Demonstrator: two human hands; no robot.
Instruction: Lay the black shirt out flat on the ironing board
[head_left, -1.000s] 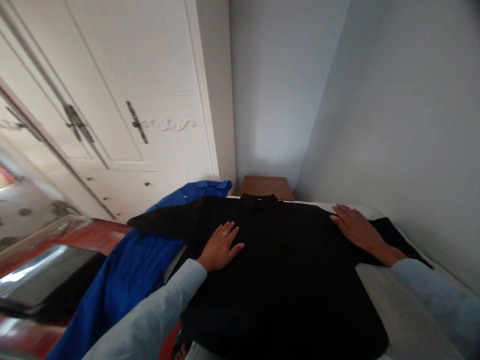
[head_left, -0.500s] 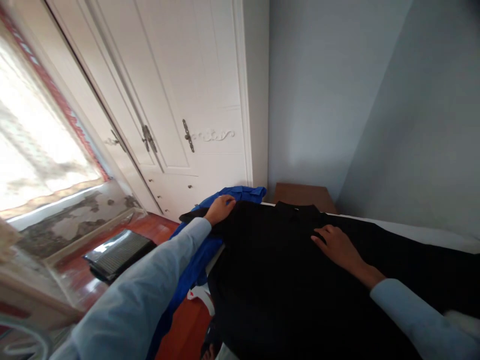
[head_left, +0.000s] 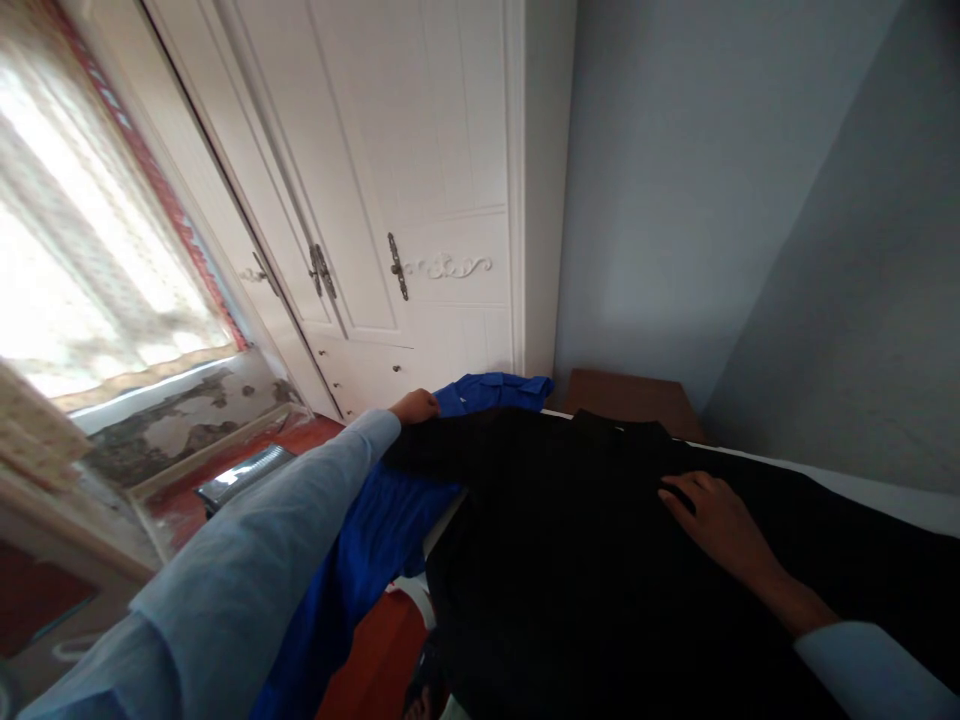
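Observation:
A black shirt [head_left: 555, 540] lies spread out, with its collar [head_left: 622, 426] at the far edge. At the far left, my left hand [head_left: 416, 406] has its fingers closed on the end of the shirt's sleeve [head_left: 442, 445]. My right hand [head_left: 724, 525] rests on the right part of the shirt, fingers stretched and slightly bent, holding nothing. A blue garment [head_left: 397, 520] sticks out from beneath the black shirt on the left and hangs down towards the floor. The surface under the clothes is mostly hidden.
A white wardrobe [head_left: 450, 150] with metal handles stands ahead. Beside it, against the grey wall [head_left: 675, 200], is a brown wooden top [head_left: 630, 392]. A curtained window [head_left: 112, 240] is at left. A dark shiny case [head_left: 244, 475] lies on the red floor [head_left: 375, 650], partly behind my left arm.
My left hand has moved left, from the shirt's shoulder out to the sleeve end, and the sleeve now lies stretched further. My right hand stays on the shirt. The view has shifted slightly left.

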